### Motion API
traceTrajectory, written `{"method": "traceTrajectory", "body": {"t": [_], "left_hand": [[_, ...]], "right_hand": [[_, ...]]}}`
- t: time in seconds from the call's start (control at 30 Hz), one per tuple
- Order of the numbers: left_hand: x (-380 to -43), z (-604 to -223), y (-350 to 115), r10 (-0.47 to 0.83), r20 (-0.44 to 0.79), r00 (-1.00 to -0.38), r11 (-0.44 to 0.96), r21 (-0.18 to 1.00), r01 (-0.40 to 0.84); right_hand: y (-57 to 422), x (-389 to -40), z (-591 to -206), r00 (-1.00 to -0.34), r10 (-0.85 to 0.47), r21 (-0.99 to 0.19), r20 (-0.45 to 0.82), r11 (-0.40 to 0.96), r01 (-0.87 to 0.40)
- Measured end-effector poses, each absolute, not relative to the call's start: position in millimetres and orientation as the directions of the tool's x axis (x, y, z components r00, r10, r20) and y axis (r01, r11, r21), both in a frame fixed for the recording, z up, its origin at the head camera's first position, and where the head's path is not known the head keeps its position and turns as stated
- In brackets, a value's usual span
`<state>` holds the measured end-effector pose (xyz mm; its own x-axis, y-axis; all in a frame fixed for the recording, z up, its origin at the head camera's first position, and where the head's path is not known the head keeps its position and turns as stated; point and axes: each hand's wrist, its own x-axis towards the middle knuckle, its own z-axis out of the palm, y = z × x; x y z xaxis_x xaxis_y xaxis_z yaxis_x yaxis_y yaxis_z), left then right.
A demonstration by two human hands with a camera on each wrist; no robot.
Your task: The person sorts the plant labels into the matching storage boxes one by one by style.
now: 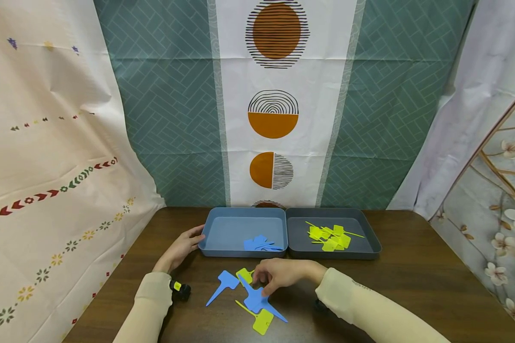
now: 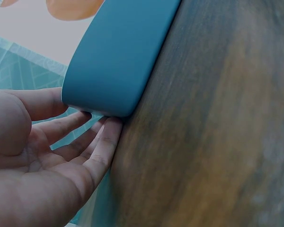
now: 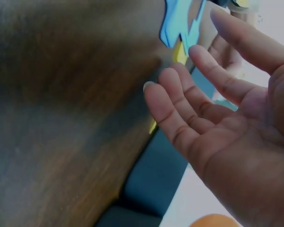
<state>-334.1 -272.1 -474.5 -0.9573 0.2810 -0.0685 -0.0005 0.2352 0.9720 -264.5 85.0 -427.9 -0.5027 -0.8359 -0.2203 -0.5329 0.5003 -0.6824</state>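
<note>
My left hand (image 1: pixel 182 248) is at the left end of a blue tray (image 1: pixel 240 221), its fairly straight fingers touching the outer wall; the left wrist view shows fingertips low on the tray's corner. Over the table, my right hand (image 1: pixel 285 275) hovers with loosely bent fingers and nothing between them. Just below it are overlapping blue plant tags (image 1: pixel 254 300), also in the right wrist view as blue tags (image 3: pixel 177 19) beyond the fingertips. Another blue tag (image 1: pixel 228 279) lies left of these. One yellow-green tag (image 1: pixel 263 322) lies in front; another (image 1: pixel 244 275) is partly hidden behind.
Several blue tags (image 1: pixel 259 244) lie in the blue tray's front right part. A dark grey tray (image 1: pixel 298 226) adjoins it on the right, with a pile of yellow-green tags (image 1: pixel 334 238) inside. Patterned cloth (image 1: pixel 274 143) hangs behind the wooden table (image 1: pixel 395 286).
</note>
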Motion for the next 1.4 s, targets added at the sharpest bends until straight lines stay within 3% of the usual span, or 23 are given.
{"method": "traceTrajectory", "body": {"t": [0.8,1.4], "left_hand": [[-336,-476,-273,0.283,-0.076,-0.956,0.238,0.971,-0.006],[-336,-477,-271,0.292,-0.058,-0.955,0.226,0.974,0.010]], "right_hand": [[74,-257,-444,-0.578,-0.793,-0.577,-0.190,0.567,-0.588],[81,-264,-449,-0.580,-0.805,-0.745,-0.127,0.463,-0.480]]}}
